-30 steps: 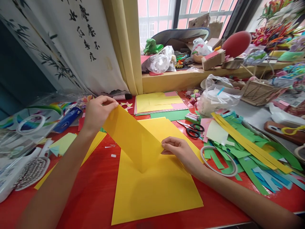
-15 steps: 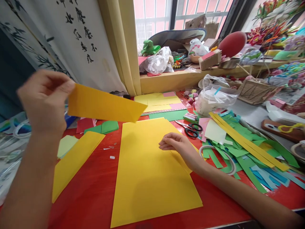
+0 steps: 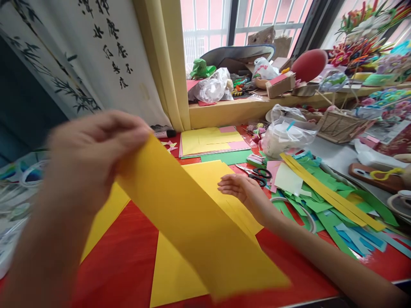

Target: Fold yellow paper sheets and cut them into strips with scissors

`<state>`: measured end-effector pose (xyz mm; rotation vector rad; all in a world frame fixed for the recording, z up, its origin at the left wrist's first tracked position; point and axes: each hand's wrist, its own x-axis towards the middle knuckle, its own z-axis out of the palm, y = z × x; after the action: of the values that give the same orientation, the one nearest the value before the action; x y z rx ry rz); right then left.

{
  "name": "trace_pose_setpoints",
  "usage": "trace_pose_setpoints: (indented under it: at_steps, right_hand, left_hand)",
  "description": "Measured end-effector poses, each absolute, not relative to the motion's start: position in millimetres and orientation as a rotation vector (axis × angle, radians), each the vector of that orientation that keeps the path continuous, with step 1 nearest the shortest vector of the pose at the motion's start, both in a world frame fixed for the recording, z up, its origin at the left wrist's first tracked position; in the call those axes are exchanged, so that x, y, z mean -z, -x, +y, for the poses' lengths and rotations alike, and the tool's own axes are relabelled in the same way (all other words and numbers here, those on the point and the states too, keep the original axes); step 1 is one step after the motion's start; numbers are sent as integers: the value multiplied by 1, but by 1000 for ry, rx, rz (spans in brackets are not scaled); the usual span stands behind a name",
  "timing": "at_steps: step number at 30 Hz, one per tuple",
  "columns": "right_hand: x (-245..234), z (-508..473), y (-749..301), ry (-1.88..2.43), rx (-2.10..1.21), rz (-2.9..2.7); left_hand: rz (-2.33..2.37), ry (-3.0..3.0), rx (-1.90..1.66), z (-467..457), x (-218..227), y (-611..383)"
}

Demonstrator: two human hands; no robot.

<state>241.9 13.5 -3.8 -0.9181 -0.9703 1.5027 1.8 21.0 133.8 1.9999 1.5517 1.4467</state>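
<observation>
My left hand (image 3: 93,154) is raised close to the camera and blurred, its fingers pinched on the upper corner of a yellow paper sheet (image 3: 195,222) that slants down to the right over the red table (image 3: 128,261). More yellow sheets (image 3: 212,175) lie flat on the table beneath it. My right hand (image 3: 240,190) rests on those flat sheets with fingers stretched out and holds nothing. Black-handled scissors (image 3: 258,173) lie just beyond my right hand.
Green, yellow and blue paper strips (image 3: 327,201) cover the table's right side beside a tape ring (image 3: 305,214). A pile of coloured paper (image 3: 212,141) lies at the back near a marker (image 3: 165,134). A wicker basket (image 3: 340,124), plastic bags (image 3: 285,132) and clutter fill the window sill.
My left hand lifted a yellow sheet off the pile, swung it up to the left, then brought it toward the camera and across the pile. My right hand let go and flattened.
</observation>
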Motion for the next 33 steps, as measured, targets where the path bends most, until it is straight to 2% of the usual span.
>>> trace_pose_setpoints:
  at_steps: [4,8,13,24,33]
  right_hand:
    - [0,8,-237,939,-1640,-1010]
    - [0,3,-235,1087,-1518,-1261]
    - [4,2,-238,1229,-1320,-1483]
    - [10,2,-235,1270,-1365,-1401]
    - [14,1,-236,1304,-1356,-1380]
  left_hand:
    - [1258,-1770,-819,34,-91,-44]
    - [1216,-1721,-598,42,-51,-69]
    - [1221,-1806,-525,41,-33,-74]
    - [1146,-2121,-457,39,-36,-72]
    - [1143,-2130,-493,40,-27,-76]
